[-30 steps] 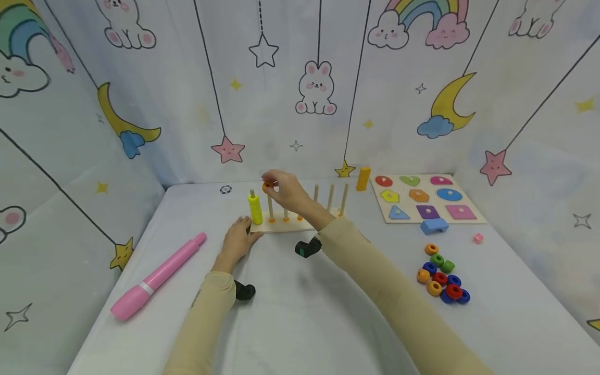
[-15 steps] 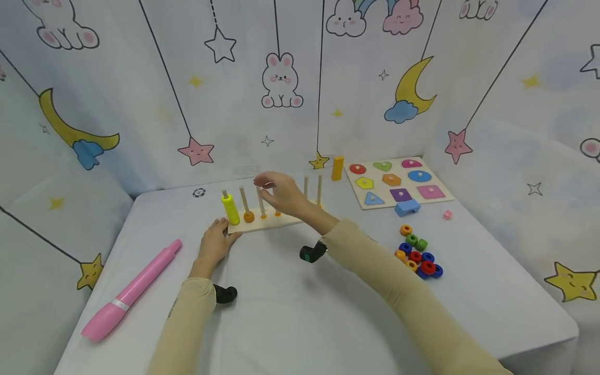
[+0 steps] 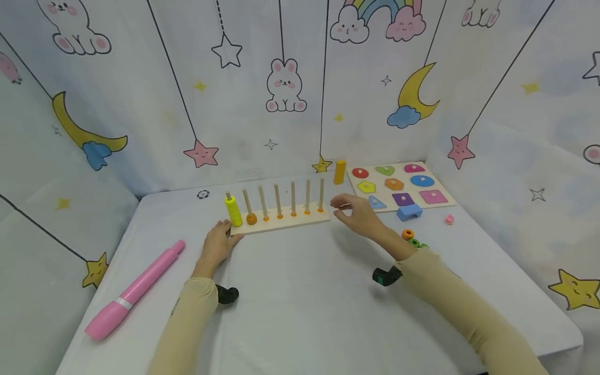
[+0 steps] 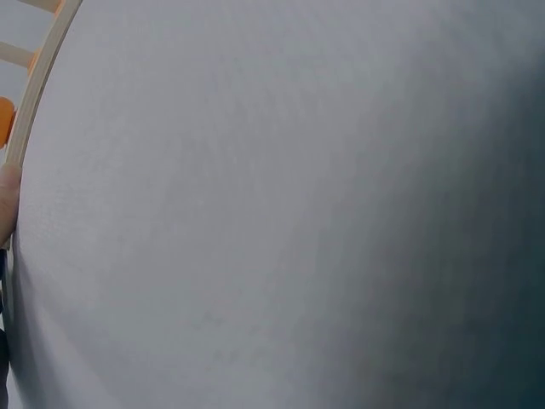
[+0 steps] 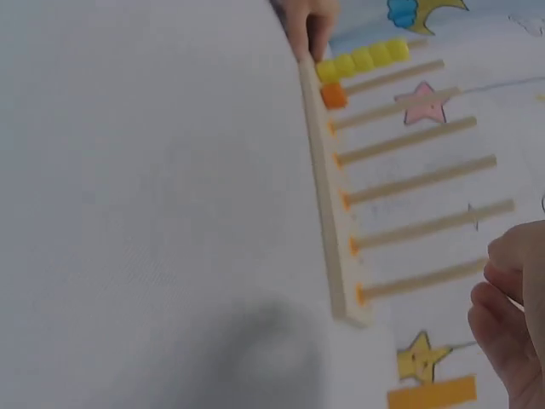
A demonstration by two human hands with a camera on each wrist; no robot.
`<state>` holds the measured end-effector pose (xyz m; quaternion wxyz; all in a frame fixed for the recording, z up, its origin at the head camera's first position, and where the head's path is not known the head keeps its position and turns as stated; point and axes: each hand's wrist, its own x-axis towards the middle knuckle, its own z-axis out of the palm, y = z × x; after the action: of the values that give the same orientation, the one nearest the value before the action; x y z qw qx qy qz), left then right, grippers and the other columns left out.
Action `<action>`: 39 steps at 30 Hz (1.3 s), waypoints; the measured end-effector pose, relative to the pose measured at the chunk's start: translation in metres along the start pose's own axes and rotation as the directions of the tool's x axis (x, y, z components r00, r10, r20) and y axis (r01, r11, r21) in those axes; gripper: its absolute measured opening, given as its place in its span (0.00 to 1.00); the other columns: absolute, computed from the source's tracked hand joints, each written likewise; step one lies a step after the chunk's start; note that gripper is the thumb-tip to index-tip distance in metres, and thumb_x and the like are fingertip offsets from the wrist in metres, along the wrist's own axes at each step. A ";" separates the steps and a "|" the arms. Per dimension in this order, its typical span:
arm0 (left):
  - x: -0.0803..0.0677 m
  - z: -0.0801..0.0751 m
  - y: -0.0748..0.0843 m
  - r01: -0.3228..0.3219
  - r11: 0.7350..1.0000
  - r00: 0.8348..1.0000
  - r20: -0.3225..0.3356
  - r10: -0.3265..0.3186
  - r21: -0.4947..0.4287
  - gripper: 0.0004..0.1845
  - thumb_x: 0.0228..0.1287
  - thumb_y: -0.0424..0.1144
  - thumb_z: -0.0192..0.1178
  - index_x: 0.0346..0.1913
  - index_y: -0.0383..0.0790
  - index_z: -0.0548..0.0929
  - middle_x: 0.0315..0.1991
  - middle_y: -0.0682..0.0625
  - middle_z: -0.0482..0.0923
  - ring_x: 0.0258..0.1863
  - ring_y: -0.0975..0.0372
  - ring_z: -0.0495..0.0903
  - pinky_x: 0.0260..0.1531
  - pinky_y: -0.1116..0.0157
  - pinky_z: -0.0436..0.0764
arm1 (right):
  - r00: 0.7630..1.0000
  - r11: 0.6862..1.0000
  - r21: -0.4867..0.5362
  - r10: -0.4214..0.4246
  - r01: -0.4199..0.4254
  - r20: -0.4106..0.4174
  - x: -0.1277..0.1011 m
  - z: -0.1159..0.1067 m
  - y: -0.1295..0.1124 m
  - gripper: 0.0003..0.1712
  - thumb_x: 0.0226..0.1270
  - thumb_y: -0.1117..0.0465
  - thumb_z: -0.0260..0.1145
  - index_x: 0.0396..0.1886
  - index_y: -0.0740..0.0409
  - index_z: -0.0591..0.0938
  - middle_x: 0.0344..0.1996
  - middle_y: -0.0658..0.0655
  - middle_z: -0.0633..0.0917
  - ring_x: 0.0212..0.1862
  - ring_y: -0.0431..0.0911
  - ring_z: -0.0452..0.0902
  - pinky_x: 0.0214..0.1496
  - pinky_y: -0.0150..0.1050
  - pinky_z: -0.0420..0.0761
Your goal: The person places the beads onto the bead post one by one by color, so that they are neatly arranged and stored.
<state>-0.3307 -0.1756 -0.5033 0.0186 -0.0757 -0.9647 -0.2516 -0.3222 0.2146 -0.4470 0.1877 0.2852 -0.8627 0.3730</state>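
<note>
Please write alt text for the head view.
A person's left hand rests against the end of a wooden peg board holding yellow rings and one orange ring, while the empty right hand hovers beside its other end.

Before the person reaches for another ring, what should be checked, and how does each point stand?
1. Right hand free to pick: ok, fingers loosely spread, nothing in them.
2. Peg board steadied: ok, left hand rests against its left end.
3. Second peg open for more: ok, only one orange ring sits at its foot.
4. First peg: not ok for more, the yellow rings reach nearly to its top.
5. Loose rings within reach: ok, just right of the right hand, though the sleeve hides most of the pile.
</note>
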 end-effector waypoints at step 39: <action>0.000 0.002 -0.005 -0.023 1.000 1.000 -0.002 0.023 -0.015 0.37 0.67 0.49 0.57 0.66 0.23 0.61 0.67 0.29 0.57 0.68 0.38 0.51 0.66 0.42 0.52 | 0.936 0.912 -0.210 0.345 -0.352 -0.068 -0.089 -0.069 0.041 0.17 0.59 0.70 0.66 0.48 0.71 0.77 0.40 0.66 0.83 0.40 0.56 0.81 0.45 0.51 0.82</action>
<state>-0.3318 -0.1786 -0.5074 0.0219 -0.0867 -0.9619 -0.2585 -0.2723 0.3208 -0.4722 0.1611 0.0989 -0.9327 0.3073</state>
